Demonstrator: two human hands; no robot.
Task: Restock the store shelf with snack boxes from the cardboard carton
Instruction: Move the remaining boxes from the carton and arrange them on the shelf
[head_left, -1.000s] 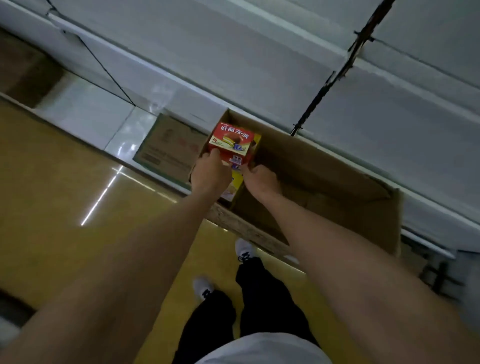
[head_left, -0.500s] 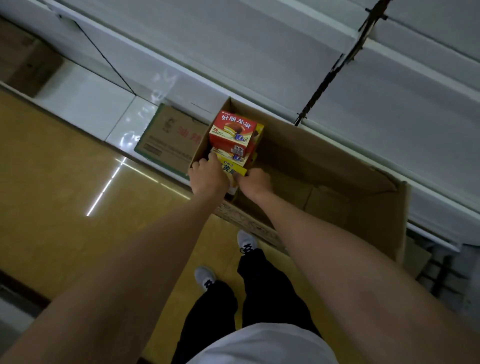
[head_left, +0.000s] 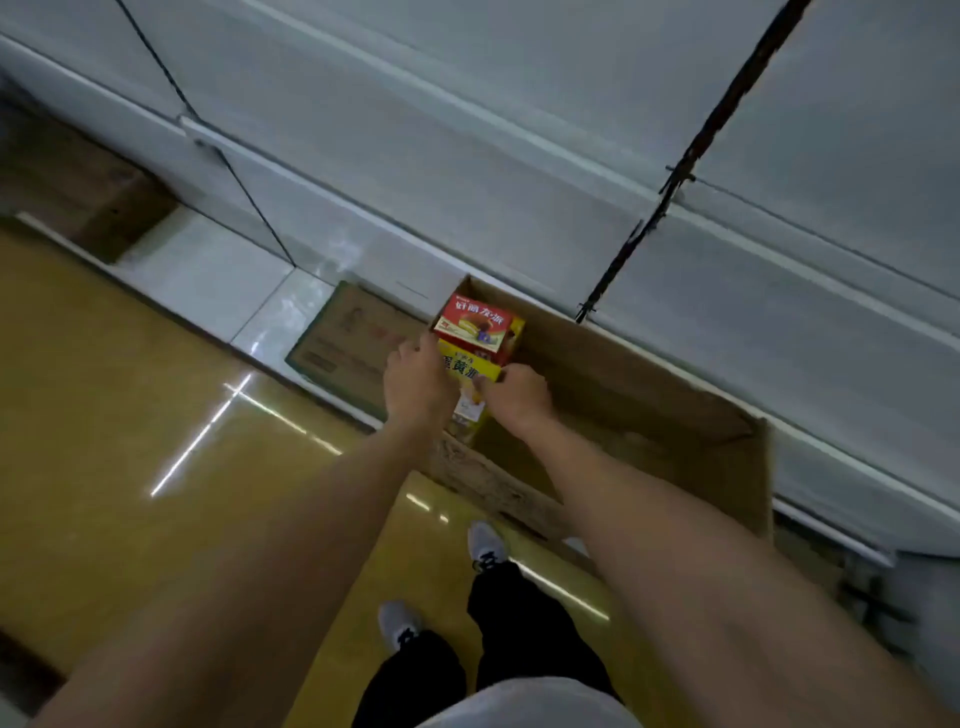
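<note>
A large open cardboard carton (head_left: 691, 441) stands on the floor against the base of a white store shelf (head_left: 519, 171). In its left end a red snack box (head_left: 475, 327) sits on top of a yellow snack box (head_left: 467, 366). My left hand (head_left: 415, 384) grips the left side of the yellow box, fingers reaching up to the red one. On the yellow box's right side my right hand (head_left: 517, 397) is closed around it. The rest of the carton's inside looks dark and mostly bare.
A second, closed carton (head_left: 353, 343) lies to the left of the open one. Another brown box (head_left: 104, 202) sits far left. The yellow glossy floor (head_left: 130, 415) spreads below; my legs and shoes (head_left: 488, 545) stand just in front of the carton.
Both hands have slid down from the red box to the yellow box beneath it. The view has shifted a little, so the carton sits lower in the frame.
</note>
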